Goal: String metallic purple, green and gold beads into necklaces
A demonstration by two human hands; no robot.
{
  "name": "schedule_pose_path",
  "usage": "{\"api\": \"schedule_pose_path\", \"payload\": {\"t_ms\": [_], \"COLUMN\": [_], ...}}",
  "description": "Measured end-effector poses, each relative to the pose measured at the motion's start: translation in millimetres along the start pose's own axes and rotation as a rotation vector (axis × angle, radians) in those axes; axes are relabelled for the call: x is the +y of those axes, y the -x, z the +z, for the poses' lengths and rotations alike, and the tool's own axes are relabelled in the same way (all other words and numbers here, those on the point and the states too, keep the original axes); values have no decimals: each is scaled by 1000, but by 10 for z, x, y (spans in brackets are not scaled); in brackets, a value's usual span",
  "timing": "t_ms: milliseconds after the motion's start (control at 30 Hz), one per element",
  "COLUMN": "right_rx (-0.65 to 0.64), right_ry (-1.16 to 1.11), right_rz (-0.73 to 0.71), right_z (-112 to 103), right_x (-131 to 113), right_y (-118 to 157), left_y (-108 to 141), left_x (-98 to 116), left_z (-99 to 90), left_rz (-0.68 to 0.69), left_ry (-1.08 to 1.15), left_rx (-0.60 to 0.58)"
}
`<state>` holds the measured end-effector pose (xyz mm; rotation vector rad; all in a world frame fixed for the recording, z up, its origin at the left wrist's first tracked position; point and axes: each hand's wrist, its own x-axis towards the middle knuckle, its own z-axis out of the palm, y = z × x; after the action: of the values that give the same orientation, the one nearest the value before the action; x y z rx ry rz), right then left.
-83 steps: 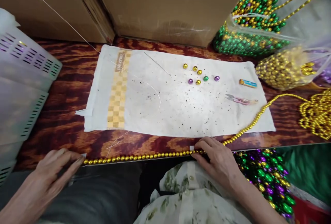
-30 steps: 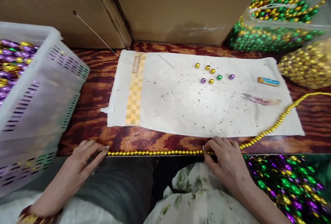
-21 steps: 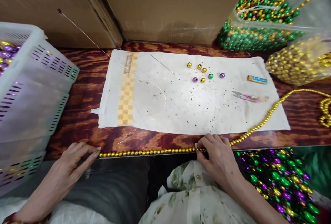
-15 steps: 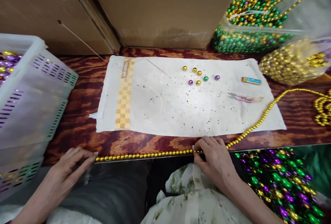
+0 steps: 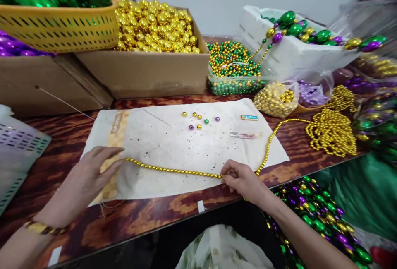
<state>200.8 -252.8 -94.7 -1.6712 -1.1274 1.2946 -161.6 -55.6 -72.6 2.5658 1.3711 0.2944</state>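
Observation:
A string of gold beads (image 5: 173, 171) stretches between my two hands over a white cloth (image 5: 186, 149). My left hand (image 5: 93, 171) has its thumb and fingertips at the string's left end, over the cloth's checked band. My right hand (image 5: 240, 180) pinches the string near the cloth's front edge. From there the string curves up to a gold bead pile (image 5: 333, 132) on the right. On the cloth lie several loose beads (image 5: 199, 117), a needle (image 5: 156, 117), pink-handled thread snips (image 5: 245, 135) and a small blue and orange packet (image 5: 249, 117).
Cardboard boxes (image 5: 145, 72) stand along the back, one full of gold beads. At left is a white slotted basket (image 5: 21, 145). A clear tub (image 5: 235, 85) and a bag of gold beads (image 5: 276, 97) stand back right. Bead strands (image 5: 313, 215) hang below the table edge.
Both hands have moved from the table's front edge onto the cloth, carrying the gold bead string with them. The head view has tilted up and turned right, showing more of the back.

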Motion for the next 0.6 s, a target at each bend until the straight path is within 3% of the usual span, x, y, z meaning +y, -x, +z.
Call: {"api": "schedule_pose_path", "payload": {"t_ms": [67,133,233,333,433,600], "right_rx": [-19,-54,-78,-82,-108,-107], "right_ry": [-44,-81,-104,-12,256,734], "right_rz": [14,21,-20,-100,-177,-287], "right_z": [-103,-222,-448,-739,-1084,-1818], "right_x": [6,-24,-135,-304,-486,-690], "right_y": [-25,-25,9,78,183,337], "left_y": [-183,-307,-466,-648,-808,-880], "left_x": [452,1020,1896,2499,2674,2403], "left_z": [54,157,406,657,771,610], "left_rz": [55,201,412,491,395,281], "left_ry": [-91,76,497,815,950,849], "left_rx": [182,188,-142,-544,-812,-767]}}
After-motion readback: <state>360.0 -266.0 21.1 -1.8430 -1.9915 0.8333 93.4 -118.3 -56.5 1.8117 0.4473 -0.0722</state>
